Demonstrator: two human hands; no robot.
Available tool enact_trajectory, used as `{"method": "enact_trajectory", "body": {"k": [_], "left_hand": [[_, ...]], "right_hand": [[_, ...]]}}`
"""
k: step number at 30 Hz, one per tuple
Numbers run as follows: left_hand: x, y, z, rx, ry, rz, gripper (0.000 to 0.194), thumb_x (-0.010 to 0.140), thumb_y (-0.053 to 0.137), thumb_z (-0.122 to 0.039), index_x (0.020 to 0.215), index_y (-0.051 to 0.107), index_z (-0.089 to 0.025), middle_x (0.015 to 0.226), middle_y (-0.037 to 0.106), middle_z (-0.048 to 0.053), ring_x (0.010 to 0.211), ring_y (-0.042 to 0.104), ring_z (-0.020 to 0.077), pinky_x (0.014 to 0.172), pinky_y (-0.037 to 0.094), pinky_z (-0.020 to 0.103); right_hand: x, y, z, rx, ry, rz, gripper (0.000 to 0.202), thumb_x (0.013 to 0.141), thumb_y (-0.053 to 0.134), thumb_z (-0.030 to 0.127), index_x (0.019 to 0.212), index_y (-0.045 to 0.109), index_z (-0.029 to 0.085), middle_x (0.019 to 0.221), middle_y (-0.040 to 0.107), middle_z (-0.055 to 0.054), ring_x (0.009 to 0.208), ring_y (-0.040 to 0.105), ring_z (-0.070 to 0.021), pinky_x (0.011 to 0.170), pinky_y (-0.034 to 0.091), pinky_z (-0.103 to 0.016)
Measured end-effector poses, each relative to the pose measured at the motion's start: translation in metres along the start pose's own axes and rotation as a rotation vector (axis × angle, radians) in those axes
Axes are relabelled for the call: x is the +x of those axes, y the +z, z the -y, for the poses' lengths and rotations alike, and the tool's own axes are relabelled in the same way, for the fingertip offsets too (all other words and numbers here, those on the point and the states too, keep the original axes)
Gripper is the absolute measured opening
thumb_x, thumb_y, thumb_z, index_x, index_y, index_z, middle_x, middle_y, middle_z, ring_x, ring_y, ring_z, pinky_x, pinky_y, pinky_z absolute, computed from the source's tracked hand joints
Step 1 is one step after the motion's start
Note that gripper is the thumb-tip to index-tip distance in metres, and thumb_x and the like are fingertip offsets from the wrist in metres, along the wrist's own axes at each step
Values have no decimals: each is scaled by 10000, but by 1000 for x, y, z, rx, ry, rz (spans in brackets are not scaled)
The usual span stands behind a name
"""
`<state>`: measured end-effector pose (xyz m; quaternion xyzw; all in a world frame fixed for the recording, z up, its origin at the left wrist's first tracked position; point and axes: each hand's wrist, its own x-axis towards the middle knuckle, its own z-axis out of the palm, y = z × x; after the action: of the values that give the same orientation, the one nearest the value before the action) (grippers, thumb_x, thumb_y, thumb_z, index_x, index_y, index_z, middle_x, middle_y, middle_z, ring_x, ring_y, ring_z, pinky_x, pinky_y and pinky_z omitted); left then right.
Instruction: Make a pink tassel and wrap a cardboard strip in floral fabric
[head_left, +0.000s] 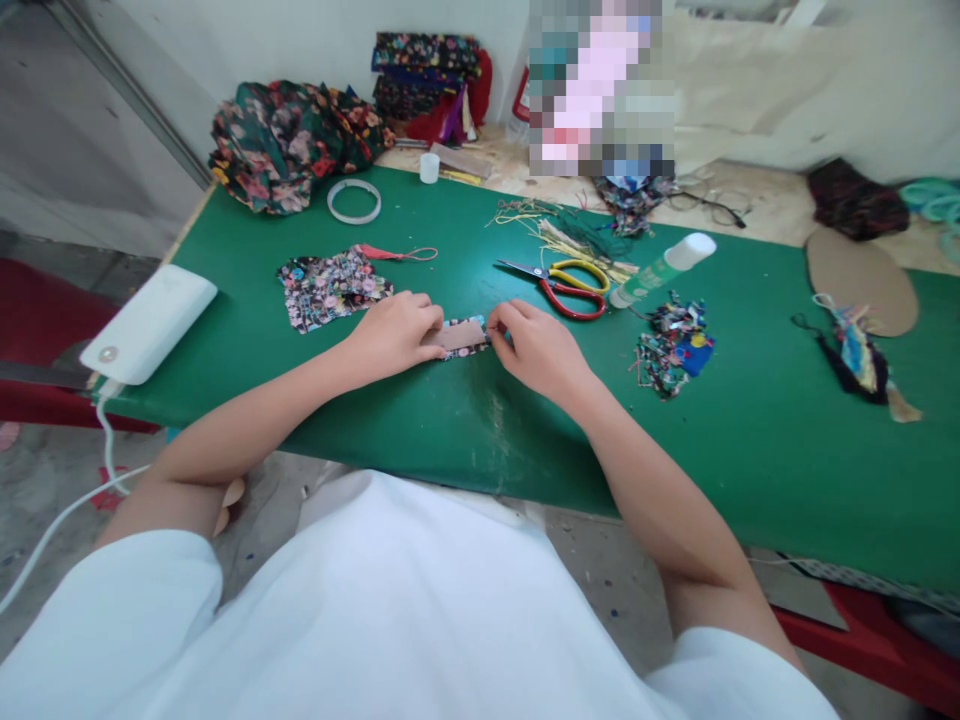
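Observation:
A small strip of brown card (459, 335) with floral fabric along its edges lies on the green table top (480, 420). My left hand (401, 332) grips its left end between thumb and fingers. At the right end, my right hand (529, 340) pinches the fabric edge with bent fingers. Red and yellow handled scissors (574, 287) lie just beyond my right hand, blades pointing left. Left of my left hand is a floral fabric piece (330, 287) with a red tassel (394, 254) by its upper edge.
A glue stick (664, 270) lies right of the scissors, near fabric scraps (675, 345). A white box (150, 325) with a cable sits far left. Behind are bundled floral fabric (277, 145), a tape roll (354, 202) and cut threads (577, 240). Brown card (861, 280) and tassels (859, 355) lie far right.

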<state>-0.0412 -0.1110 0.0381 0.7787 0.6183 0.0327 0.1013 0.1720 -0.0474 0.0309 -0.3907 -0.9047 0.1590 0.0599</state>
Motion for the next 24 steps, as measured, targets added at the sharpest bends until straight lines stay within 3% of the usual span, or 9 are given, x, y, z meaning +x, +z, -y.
{"method": "enact_trajectory", "body": {"k": [7,12,18,21,24], "left_hand": [[3,-6,9,-59,17,14,318,873,641,-424,1006,688,-140,1025,693,114,993,633,263,831,458,342],[6,-22,25,-119,-55,-89,293,926,522,-333,1033,709,-134,1036,733,111,992,657,242,877,469,344],[7,-24,32,-95,-109,-124,322,923,471,-300,1023,731,-138,1015,758,113,931,676,235,856,483,354],[7,-22,29,-76,-117,-99,330,922,469,-304,1026,732,-133,1030,758,123,945,686,250,832,487,354],[7,-21,28,-51,-131,-72,338,926,463,-321,1025,730,-139,1028,759,124,966,690,265,822,489,352]], "right_hand": [[-1,0,3,-120,-150,-40,319,1002,323,264,1086,617,173,1107,648,-151,1032,563,-266,825,421,-345],[-1,1,1,-108,-360,-13,384,1003,324,237,1157,668,162,1242,675,-137,1108,575,-276,983,448,-421],[-5,16,8,-17,-552,46,469,1014,418,380,1402,562,158,1497,545,-81,1424,458,-269,1191,364,-464],[-5,23,12,1,-590,74,536,1015,427,411,1453,508,113,1546,476,-97,1478,396,-273,1240,319,-474],[-4,25,13,42,-608,70,566,993,477,431,1440,518,85,1524,498,-124,1463,420,-287,1247,324,-489]]}}
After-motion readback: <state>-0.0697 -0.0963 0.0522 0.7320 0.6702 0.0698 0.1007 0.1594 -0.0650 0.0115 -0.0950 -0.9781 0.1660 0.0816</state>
